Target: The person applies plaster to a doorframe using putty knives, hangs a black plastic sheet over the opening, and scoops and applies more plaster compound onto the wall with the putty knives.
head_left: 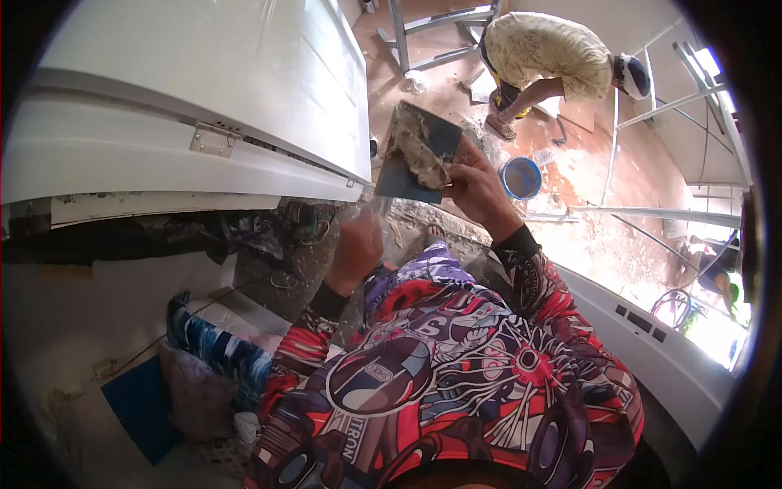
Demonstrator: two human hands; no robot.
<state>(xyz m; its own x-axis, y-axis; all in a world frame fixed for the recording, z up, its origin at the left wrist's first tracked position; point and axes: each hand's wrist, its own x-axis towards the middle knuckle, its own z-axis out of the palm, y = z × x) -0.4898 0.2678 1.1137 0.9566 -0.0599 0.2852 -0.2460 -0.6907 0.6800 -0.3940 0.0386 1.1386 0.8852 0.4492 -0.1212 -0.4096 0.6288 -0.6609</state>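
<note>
One flat board (pixel 445 135), dark blue w/ straight edges, is held in front of the body, just beside the end of the white panel (pixel 212 49). On its face lies grey-brown paste (pixel 419 151), thick & uneven, in a diagonal band w/ ragged borders; bare blue shows at the upper R corner & in the lower L part. R hand (pixel 477 189) grips it at the R edge: the thumb presses on the upper side, other fingers mostly hidden, so cannot tell exactly how they stand. L hand (pixel 358 244) is near the lower L corner, fingers curled but blurred; cannot tell what they pinch, if smth. Further to the R are a blue-rimmed bucket (pixel 520 178) & a bent-over co-worker (pixel 554 53), well apart from the board.
</note>
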